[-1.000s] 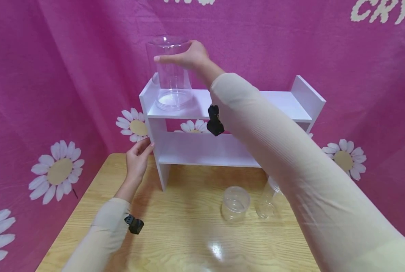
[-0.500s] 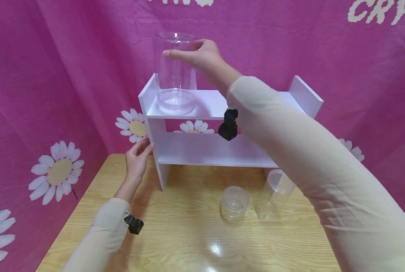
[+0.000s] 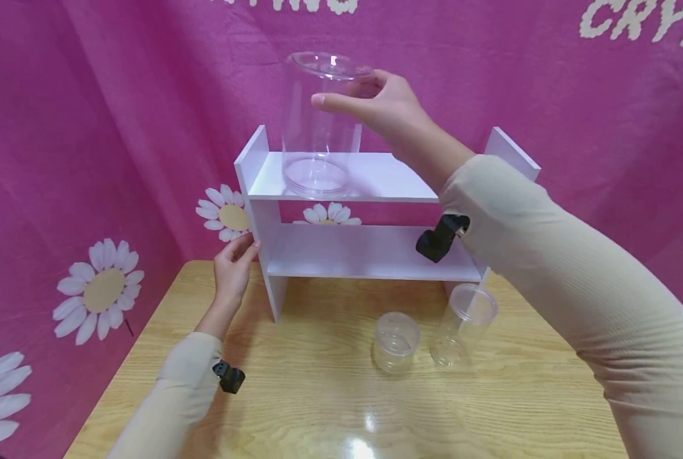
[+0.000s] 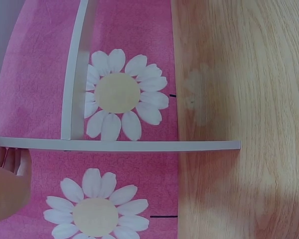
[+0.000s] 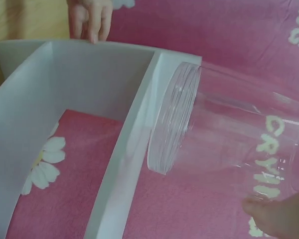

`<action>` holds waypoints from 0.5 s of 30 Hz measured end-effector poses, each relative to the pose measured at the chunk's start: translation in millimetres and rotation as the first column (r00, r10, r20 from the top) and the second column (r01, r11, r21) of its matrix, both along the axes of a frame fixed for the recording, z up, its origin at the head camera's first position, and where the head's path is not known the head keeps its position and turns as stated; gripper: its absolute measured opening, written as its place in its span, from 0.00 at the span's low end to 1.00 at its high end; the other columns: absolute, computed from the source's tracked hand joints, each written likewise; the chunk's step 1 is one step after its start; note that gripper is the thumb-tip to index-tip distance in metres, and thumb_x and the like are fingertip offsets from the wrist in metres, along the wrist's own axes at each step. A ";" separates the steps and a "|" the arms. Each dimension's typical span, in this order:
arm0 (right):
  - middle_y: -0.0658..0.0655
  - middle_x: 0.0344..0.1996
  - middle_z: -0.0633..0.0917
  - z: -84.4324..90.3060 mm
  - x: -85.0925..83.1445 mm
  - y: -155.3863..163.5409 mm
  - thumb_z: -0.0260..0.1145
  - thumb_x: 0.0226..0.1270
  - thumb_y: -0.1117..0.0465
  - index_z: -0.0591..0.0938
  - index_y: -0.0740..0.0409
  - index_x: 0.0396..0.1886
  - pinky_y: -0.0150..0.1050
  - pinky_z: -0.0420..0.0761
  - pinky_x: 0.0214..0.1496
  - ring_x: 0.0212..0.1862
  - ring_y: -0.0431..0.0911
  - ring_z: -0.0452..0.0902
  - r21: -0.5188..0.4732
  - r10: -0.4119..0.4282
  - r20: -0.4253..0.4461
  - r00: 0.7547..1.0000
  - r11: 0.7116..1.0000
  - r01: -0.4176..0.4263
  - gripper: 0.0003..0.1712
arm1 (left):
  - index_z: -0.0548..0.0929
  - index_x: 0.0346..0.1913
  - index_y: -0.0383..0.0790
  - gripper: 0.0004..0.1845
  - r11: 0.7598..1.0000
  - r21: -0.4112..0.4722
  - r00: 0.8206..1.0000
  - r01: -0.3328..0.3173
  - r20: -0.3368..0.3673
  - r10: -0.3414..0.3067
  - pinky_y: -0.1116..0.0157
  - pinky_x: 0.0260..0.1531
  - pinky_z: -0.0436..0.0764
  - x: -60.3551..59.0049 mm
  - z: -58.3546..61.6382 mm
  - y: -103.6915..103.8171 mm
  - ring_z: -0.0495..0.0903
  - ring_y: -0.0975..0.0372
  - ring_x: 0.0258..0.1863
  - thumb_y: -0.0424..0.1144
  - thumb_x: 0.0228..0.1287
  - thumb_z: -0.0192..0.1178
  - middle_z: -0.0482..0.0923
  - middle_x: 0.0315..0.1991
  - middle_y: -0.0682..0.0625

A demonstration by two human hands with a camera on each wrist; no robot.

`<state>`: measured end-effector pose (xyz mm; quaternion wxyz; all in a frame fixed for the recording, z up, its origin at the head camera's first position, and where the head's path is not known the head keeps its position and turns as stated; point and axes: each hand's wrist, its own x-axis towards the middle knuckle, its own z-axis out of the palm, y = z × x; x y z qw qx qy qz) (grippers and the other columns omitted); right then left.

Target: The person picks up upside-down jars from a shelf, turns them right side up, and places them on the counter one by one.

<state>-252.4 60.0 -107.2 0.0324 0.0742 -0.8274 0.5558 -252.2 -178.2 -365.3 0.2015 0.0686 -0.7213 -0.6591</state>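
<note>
Three clear plastic jars. Tall jar (image 3: 320,127): upright on the top board of the white shelf unit (image 3: 393,185), near its left end, gripped at the rim by the right hand (image 3: 384,105). Left hand (image 3: 232,268): fingers straight, touching the unit's left side panel. Short jar (image 3: 396,341) and slim jar (image 3: 462,325): side by side on the wooden table (image 3: 295,395).

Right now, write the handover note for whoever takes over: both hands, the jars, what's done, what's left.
Right hand grips the tall clear jar near its rim, base on the top shelf of the white rack, left of middle.
Left hand steadies the rack's left side panel.
Done: tall jar on the shelf, not yet released.
Left, probably: the short jar and the slim jar, both on the wooden table.
</note>
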 end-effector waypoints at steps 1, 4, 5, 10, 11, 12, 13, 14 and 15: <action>0.47 0.53 0.79 -1.3 3.3 3.3 0.78 0.46 0.44 0.74 0.46 0.60 0.38 0.70 0.70 0.60 0.40 0.71 -0.011 0.008 -0.020 1.000 1.000 -0.009 0.40 | 0.78 0.58 0.30 0.20 1.000 -0.003 1.000 0.001 0.003 -0.001 0.84 0.41 0.74 -0.1 -0.3 -0.2 0.74 0.81 0.38 0.36 0.66 0.58 0.77 0.58 0.34; 0.47 0.47 0.80 -6.1 13.4 12.9 0.78 0.48 0.47 0.75 0.48 0.59 0.39 0.70 0.69 0.57 0.41 0.72 -0.049 0.039 -0.064 0.997 0.998 -0.042 0.37 | 0.77 0.58 0.30 0.20 1.000 0.003 1.000 -0.003 -0.002 0.003 0.84 0.42 0.74 -0.6 0.2 0.2 0.74 0.82 0.38 0.35 0.66 0.58 0.77 0.59 0.34; 0.46 0.46 0.80 -7.8 17.0 16.2 0.77 0.49 0.48 0.75 0.48 0.59 0.40 0.70 0.69 0.56 0.41 0.72 -0.059 0.048 -0.068 0.996 0.997 -0.052 0.36 | 0.78 0.58 0.29 0.20 1.000 0.002 1.000 -0.007 -0.004 0.007 0.84 0.42 0.74 -0.8 0.7 0.5 0.74 0.82 0.38 0.35 0.66 0.58 0.76 0.59 0.33; 0.51 0.50 0.83 -20.4 32.3 32.7 0.76 0.52 0.51 0.73 0.48 0.62 0.40 0.70 0.70 0.57 0.42 0.75 -0.094 0.090 -0.085 0.992 0.991 -0.097 0.36 | 0.77 0.58 0.30 0.20 1.000 0.000 1.000 -0.016 0.003 0.016 0.84 0.44 0.73 -0.2 2.4 1.8 0.74 0.82 0.40 0.36 0.66 0.58 0.76 0.60 0.34; 0.52 0.52 0.82 -23.6 35.2 36.3 0.75 0.53 0.51 0.72 0.48 0.63 0.40 0.69 0.71 0.59 0.42 0.75 -0.095 0.088 -0.080 0.993 0.991 -0.095 0.37 | 0.77 0.59 0.30 0.20 1.000 -0.001 1.000 -0.014 0.011 0.014 0.83 0.45 0.73 0.2 2.4 1.9 0.74 0.79 0.42 0.36 0.67 0.58 0.76 0.60 0.35; 0.53 0.55 0.82 -27.1 37.6 39.7 0.75 0.53 0.52 0.71 0.48 0.65 0.40 0.69 0.72 0.61 0.42 0.75 -0.104 0.087 -0.076 0.993 0.990 -0.094 0.38 | 0.77 0.59 0.31 0.20 1.000 0.000 1.000 -0.012 0.018 0.012 0.82 0.48 0.74 0.4 2.5 2.1 0.75 0.76 0.45 0.36 0.67 0.57 0.76 0.60 0.35; 0.53 0.58 0.81 -30.3 39.9 43.2 0.75 0.53 0.52 0.70 0.48 0.66 0.40 0.68 0.73 0.62 0.42 0.75 -0.112 0.084 -0.068 0.994 0.990 -0.091 0.39 | 0.77 0.59 0.31 0.20 1.000 0.001 1.000 -0.009 0.026 0.009 0.79 0.51 0.75 0.7 2.3 2.3 0.76 0.73 0.48 0.37 0.67 0.57 0.76 0.61 0.36; 0.54 0.60 0.80 -33.6 42.3 46.8 0.75 0.54 0.53 0.69 0.48 0.67 0.40 0.67 0.74 0.64 0.42 0.74 -0.119 0.081 -0.061 0.995 0.989 -0.088 0.40 | 0.76 0.60 0.31 0.21 1.000 0.007 0.999 -0.003 0.033 0.003 0.76 0.54 0.76 0.8 2.3 2.6 0.76 0.68 0.52 0.37 0.67 0.57 0.75 0.61 0.36; 0.54 0.61 0.79 -36.6 44.3 50.3 0.74 0.55 0.54 0.68 0.48 0.68 0.40 0.67 0.74 0.64 0.42 0.73 -0.136 0.078 -0.054 0.996 0.987 -0.084 0.41 | 0.76 0.60 0.31 0.21 1.000 0.011 0.999 -0.001 0.040 0.000 0.73 0.57 0.76 1.0 2.2 2.9 0.76 0.64 0.55 0.36 0.68 0.57 0.75 0.62 0.36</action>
